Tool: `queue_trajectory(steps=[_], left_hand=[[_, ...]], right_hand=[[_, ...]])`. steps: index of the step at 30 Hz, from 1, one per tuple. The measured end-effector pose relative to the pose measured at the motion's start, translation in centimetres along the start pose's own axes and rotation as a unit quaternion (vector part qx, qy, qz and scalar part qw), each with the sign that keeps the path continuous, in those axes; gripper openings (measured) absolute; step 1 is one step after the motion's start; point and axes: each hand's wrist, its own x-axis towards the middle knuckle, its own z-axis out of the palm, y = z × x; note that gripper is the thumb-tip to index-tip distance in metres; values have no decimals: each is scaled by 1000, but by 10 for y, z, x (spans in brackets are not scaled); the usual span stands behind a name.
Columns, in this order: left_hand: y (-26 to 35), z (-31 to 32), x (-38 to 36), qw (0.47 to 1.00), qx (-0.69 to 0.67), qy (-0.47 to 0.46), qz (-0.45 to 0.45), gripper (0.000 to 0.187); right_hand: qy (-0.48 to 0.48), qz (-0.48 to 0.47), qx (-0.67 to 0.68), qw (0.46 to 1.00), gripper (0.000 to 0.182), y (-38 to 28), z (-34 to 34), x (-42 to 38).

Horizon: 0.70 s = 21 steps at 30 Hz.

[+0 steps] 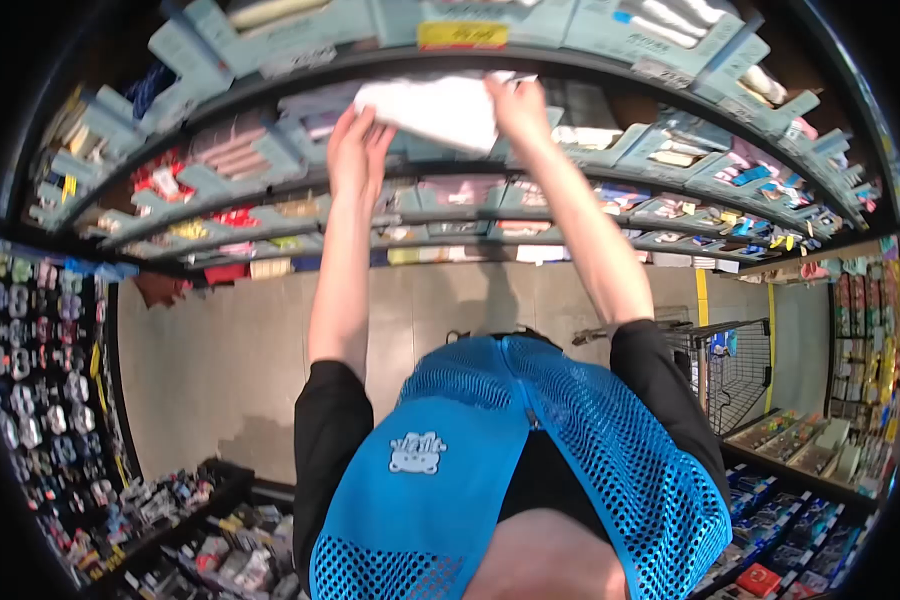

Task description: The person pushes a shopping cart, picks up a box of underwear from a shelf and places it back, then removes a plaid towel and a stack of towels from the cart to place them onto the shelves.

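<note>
A white folded cloth item [430, 108] is held up in front of an upper shelf; its exact kind is not clear. My left hand [358, 155] grips its left end, fingers at the lower left corner. At its right end my right hand [520, 112] pinches the edge between thumb and fingers. Just behind the cloth, light-blue cardboard display boxes [660, 145] stand on the shelf, holding folded textiles. The cloth hides part of the box behind it.
Shelf rails [610, 68] curve across above and below my hands, with a yellow price tag [462, 35] overhead. A wire shopping cart [735, 370] stands to the right on the tiled floor [220, 350]. Racks of small packaged goods [45, 370] line the left; bins lie behind me.
</note>
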Motion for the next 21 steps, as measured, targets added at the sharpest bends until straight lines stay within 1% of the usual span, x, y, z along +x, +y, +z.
queue_trajectory(steps=[1,3,4,5,6,7,8,9,10,11,13,14,15,17,18,19,20,21], left_hand=[[2,4,1,999,-29,-15,2,39],[2,20,-3,999,22,27,20,39],[-5,21,2,1000,14,21,12,39],[-10,15,9,994,103,8,39,39],[-7,18,7,979,193,-2,68,39],[-5,19,2,924,372,-31,78,37],[-11,16,7,880,453,-27,139,37],[-15,19,7,826,529,-24,195,38],[-18,18,5,807,550,-35,211,43],[-22,17,4,807,551,-35,211,43],[-28,12,3,708,631,-14,317,45],[-26,11,2,678,658,-9,328,48],[-24,9,5,677,659,-9,329,48],[-19,6,7,569,747,-15,344,47],[-17,7,6,569,748,-15,342,47],[-13,7,7,555,766,-39,323,46],[-7,11,10,540,782,-61,306,45],[-4,13,13,539,782,-59,307,45]], right_hand=[[-17,122,39,992,18,-2,1,16],[81,-19,10,996,24,11,7,32],[147,-25,-50,988,26,19,9,40],[206,-29,-108,972,29,29,12,50],[132,-106,-225,960,35,27,3,57],[127,-105,-227,960,35,27,-1,61],[53,-74,-335,938,36,10,-2,62],[-21,-39,-439,897,37,2,-6,63],[-41,-106,-480,870,38,9,-8,75],[-42,-106,-479,870,38,11,-7,78],[-8,-174,-507,844,37,13,-3,85],[-7,-176,-505,845,37,16,-2,90],[21,-238,-509,827,36,21,-2,93],[75,-356,-509,780,34,24,-1,88],[44,-318,-532,784,34,21,3,85],[43,-317,-531,785,34,17,1,78],[-3,-263,-545,796,34,1,0,59],[-49,-206,-557,803,34,-9,-2,42]])
